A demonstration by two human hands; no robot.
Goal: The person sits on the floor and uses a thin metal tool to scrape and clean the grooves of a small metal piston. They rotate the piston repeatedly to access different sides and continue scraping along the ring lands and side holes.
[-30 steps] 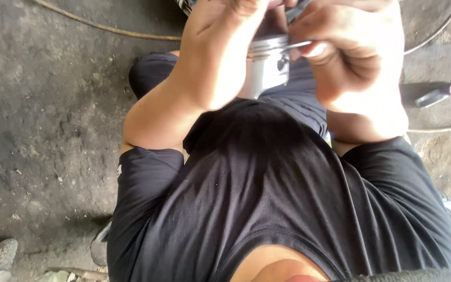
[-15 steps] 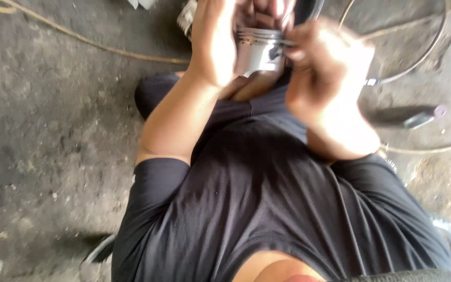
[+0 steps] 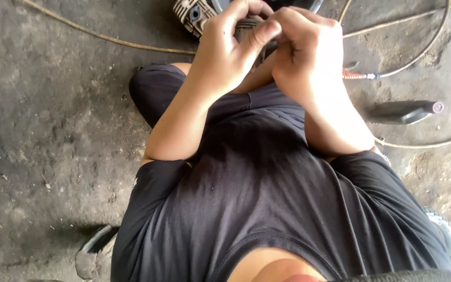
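stained concrete floor (image 3: 53, 130), cables (image 3: 100, 35), dark bottle (image 3: 411, 112)

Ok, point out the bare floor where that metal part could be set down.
Widest bare concrete floor: left of the bent knee, below the thin cord. A smaller patch lies right, between the dark bottle and the hose. Crowded up top around both hands and the finned engine part.

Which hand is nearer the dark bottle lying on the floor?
Right. The right hand is up beside the bottle, though apart from it; the left hand lies beyond the right, farther off.
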